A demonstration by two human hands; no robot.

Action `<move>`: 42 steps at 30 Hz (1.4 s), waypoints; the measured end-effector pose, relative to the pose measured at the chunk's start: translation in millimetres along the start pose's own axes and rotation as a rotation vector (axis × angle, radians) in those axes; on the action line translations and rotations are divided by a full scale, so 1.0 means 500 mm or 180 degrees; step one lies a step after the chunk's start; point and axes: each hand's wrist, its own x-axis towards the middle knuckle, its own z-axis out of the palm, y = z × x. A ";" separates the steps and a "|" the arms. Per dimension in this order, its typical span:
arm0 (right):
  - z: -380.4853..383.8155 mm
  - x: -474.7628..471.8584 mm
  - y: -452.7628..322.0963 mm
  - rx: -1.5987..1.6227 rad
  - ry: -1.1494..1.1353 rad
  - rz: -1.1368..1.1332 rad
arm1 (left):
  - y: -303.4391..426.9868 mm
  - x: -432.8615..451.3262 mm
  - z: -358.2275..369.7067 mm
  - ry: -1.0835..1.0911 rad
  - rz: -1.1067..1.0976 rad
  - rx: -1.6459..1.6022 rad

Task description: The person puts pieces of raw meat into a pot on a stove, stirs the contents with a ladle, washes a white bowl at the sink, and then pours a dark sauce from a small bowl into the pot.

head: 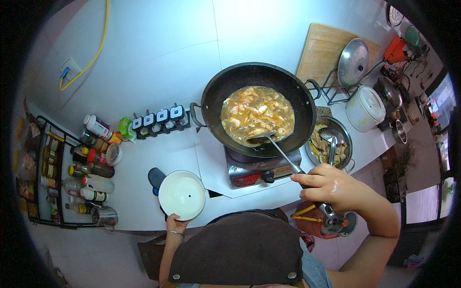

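My right hand (pixel 322 185) is closed round the dark handle of a metal spatula (pixel 284 154), whose head lies partly sunk in the stew near the wok's close edge. The large black wok (pixel 259 73) stands on a portable gas stove (pixel 252 172) and holds brown broth with pale pieces (pixel 259 111). At the lower left, my left hand (pixel 175 224) grips the near rim of a white pot or bowl (pixel 182 194), which is empty but for a small dark speck. Beneath the right hand, beyond the counter's edge, a gas cylinder (pixel 338 223) shows in part.
Right of the wok sits a metal pot (pixel 349 138) of food with a ladle (pixel 333 138). Behind it are a white lidded container (pixel 365 108), a metal lid (pixel 353 63) and a wooden board (pixel 324 46). Spice boxes (pixel 162 117), bottles (pixel 101 169) and a black rack (pixel 62 180) stand left.
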 end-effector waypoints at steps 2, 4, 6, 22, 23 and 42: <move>0.019 0.010 0.008 -0.0051 0.0112 -0.0091 | -0.008 0.002 -0.007 0.0018 -0.0008 0.0030; 0.038 0.019 0.016 -0.0144 0.0238 -0.0213 | -0.012 0.002 0.000 0.0180 -0.0018 0.0005; 0.046 0.027 0.024 -0.0204 0.0311 -0.0289 | -0.012 0.001 0.000 0.0275 -0.0038 -0.0009; 0.108 0.126 0.098 -0.0448 0.0933 -0.0314 | 0.000 -0.005 -0.057 0.0505 -0.0143 0.0058; 0.104 0.132 0.106 -0.0395 0.1002 -0.0277 | 0.000 -0.009 -0.054 0.0531 -0.0148 0.0053; 0.016 0.151 0.194 -0.1132 0.0876 0.0020 | 0.015 -0.060 -0.078 0.0815 0.0224 -0.0341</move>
